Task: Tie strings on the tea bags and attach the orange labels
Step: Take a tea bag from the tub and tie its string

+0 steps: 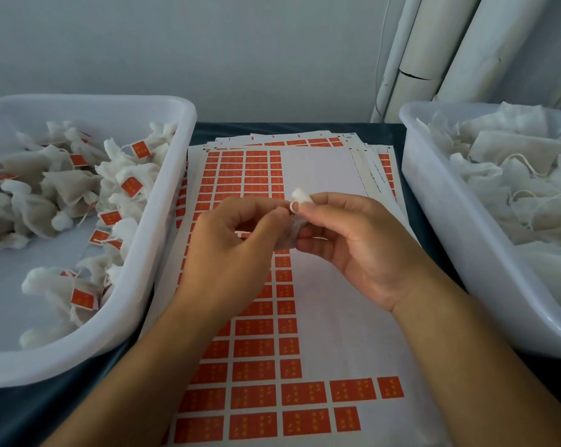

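Note:
A small white tea bag (292, 232) hangs between both hands above the label sheet, its gathered top (299, 195) sticking up past my fingertips. My right hand (353, 243) pinches the bag's neck between thumb and fingers. My left hand (237, 240) pinches the thin white string at that neck, where a small loop shows. Most of the bag is hidden behind my fingers. Below lies a white sheet of orange labels (256, 350), with part of its rows peeled off.
A white tub (163, 240) on the left holds several tied tea bags with orange labels. A white tub (434, 201) on the right holds several unlabelled tea bags with loose strings. More label sheets (305, 140) are stacked behind. The table is dark, the wall close behind.

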